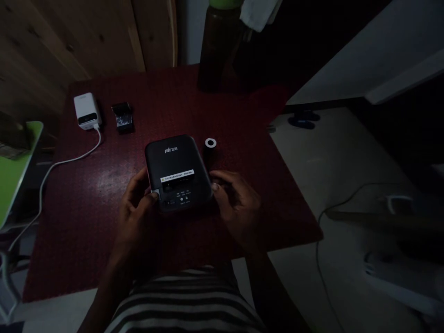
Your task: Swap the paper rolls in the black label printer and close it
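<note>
A black receipt printer (173, 159) with a white label strip and small buttons lies on the dark red table. My left hand (137, 199) grips its left side, the thumb on the near left corner. On the opposite side my right hand (237, 199) has its thumb and fingers closed at the near right edge. Just beyond the right hand stands a small paper roll (210, 143) with a white end and dark core. The undersides of the printer and several fingertips are hidden.
A white power bank (85, 110) with a plugged-in white cable (74, 160) lies at the far left. Beside it sits a small dark, shiny item (122, 116). A tall bottle (218, 51) with a green lid stands at the back. Slippers (303, 120) and a cord are on the floor.
</note>
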Action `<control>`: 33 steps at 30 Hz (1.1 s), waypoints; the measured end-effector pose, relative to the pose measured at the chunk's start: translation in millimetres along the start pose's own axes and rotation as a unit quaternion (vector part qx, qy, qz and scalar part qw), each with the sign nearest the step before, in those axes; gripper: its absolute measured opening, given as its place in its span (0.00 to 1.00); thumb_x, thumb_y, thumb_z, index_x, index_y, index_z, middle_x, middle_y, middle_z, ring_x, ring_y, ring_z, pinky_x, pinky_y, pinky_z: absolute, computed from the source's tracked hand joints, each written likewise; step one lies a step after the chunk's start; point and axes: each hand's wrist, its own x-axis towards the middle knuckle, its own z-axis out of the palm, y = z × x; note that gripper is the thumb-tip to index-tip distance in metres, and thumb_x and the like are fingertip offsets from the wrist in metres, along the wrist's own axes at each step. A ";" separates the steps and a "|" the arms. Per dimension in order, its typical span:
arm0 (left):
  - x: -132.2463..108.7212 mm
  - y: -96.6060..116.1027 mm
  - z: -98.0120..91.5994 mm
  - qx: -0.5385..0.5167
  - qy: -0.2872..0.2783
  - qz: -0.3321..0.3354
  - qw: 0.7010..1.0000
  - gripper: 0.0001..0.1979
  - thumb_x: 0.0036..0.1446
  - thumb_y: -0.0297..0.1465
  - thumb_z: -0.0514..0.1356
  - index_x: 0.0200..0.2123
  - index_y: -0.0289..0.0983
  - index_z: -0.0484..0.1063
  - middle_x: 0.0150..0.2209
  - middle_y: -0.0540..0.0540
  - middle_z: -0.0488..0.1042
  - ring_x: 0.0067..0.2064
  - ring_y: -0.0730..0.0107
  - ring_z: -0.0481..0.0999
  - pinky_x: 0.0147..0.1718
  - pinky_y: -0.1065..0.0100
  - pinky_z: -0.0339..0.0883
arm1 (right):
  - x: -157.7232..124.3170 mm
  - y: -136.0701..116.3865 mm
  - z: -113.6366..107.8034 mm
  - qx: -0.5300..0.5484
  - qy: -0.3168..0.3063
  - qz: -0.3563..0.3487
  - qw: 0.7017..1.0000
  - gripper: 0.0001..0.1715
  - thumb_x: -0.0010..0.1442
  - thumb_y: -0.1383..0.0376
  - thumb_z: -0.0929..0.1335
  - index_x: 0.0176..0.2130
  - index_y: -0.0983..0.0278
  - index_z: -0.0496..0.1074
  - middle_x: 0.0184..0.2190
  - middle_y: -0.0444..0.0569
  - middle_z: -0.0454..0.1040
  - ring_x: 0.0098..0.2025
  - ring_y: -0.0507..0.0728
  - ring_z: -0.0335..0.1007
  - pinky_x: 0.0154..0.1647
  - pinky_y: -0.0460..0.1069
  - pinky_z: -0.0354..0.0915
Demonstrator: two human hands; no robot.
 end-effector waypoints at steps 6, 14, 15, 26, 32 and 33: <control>-0.9 2.4 1.5 0.019 0.013 -0.010 1.000 0.27 0.61 0.34 0.71 0.64 0.46 0.84 0.68 0.43 0.84 0.69 0.46 0.84 0.62 0.53 0.81 | 8.1 0.5 -1.0 0.003 -0.024 -0.006 1.000 0.12 0.79 0.64 0.72 0.58 0.53 0.83 0.50 0.46 0.89 0.47 0.57 0.88 0.50 0.53 0.83; 0.5 -5.2 -2.4 0.030 -0.004 0.003 1.000 0.27 0.65 0.35 0.71 0.67 0.47 0.82 0.70 0.43 0.83 0.71 0.44 0.82 0.65 0.51 0.80 | -1.1 -3.8 12.8 0.000 -0.016 0.075 0.997 0.18 0.84 0.58 0.65 0.60 0.57 0.83 0.54 0.53 0.90 0.53 0.61 0.88 0.55 0.57 0.83; 0.5 -8.3 -3.5 0.022 -0.009 0.007 1.000 0.27 0.66 0.36 0.71 0.68 0.47 0.82 0.70 0.43 0.82 0.71 0.44 0.81 0.66 0.51 0.79 | -2.5 -3.8 14.3 0.003 -0.022 0.086 0.996 0.21 0.85 0.55 0.63 0.59 0.58 0.83 0.54 0.53 0.90 0.54 0.62 0.88 0.57 0.58 0.83; -7.0 -27.4 -12.5 0.018 -0.017 0.058 0.998 0.30 0.70 0.43 0.72 0.73 0.50 0.79 0.73 0.42 0.80 0.71 0.44 0.81 0.62 0.52 0.80 | -10.3 -8.3 15.8 0.039 -0.070 0.137 0.987 0.29 0.87 0.49 0.60 0.58 0.55 0.87 0.53 0.52 0.92 0.56 0.64 0.90 0.60 0.60 0.83; -8.7 -33.1 -15.6 0.057 -0.011 0.084 0.995 0.34 0.71 0.50 0.71 0.75 0.48 0.76 0.75 0.39 0.76 0.76 0.39 0.75 0.71 0.44 0.73 | 22.9 -23.2 3.3 -0.091 -0.039 -0.013 0.995 0.13 0.81 0.61 0.71 0.58 0.56 0.86 0.55 0.53 0.91 0.56 0.64 0.90 0.61 0.61 0.83; -9.2 -35.0 -15.9 0.060 -0.013 0.090 0.994 0.35 0.71 0.52 0.70 0.76 0.48 0.75 0.76 0.39 0.75 0.77 0.38 0.73 0.73 0.42 0.71 | 35.2 -26.2 4.5 -0.108 -0.068 -0.053 0.990 0.13 0.80 0.65 0.72 0.58 0.56 0.86 0.56 0.53 0.91 0.58 0.64 0.89 0.64 0.63 0.82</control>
